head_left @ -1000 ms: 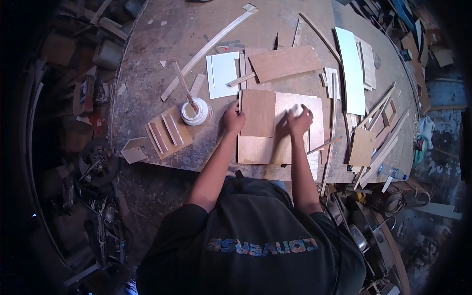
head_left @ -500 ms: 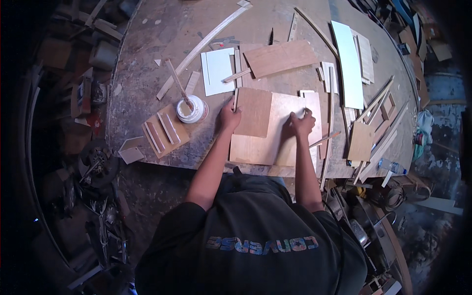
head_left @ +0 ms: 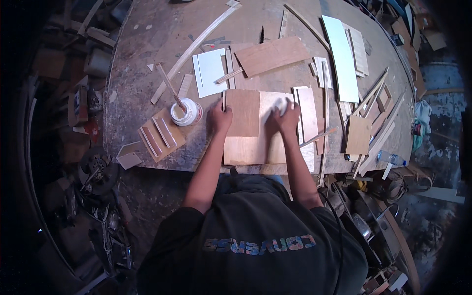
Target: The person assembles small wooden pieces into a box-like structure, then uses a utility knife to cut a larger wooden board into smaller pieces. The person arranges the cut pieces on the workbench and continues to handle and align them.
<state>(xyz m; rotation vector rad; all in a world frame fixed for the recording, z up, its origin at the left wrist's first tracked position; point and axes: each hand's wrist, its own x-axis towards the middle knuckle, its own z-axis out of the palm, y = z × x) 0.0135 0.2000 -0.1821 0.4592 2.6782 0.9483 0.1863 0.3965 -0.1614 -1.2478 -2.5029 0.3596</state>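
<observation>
A light plywood panel lies near the table's front edge. On its upper left part rests a smaller brown wood panel. My left hand curls around the left edge of these panels, beside a thin upright strip of wood. My right hand is closed at the plywood's upper right edge, its thumb on the face; the other fingertips are partly hidden. Just right of it lies a pale board. Beneath my right forearm a thin stick like a pencil slants across.
An open white jar with a stick in it stands left, beside a small board bearing strips streaked with white. Behind lie a white panel and a brown board. Offcuts, a long pale panel and a plastic bottle lie right.
Both hands and the two stacked panels have shifted slightly left, and more of the pale board on the right shows. My right hand has moved onto the plywood's right edge.
</observation>
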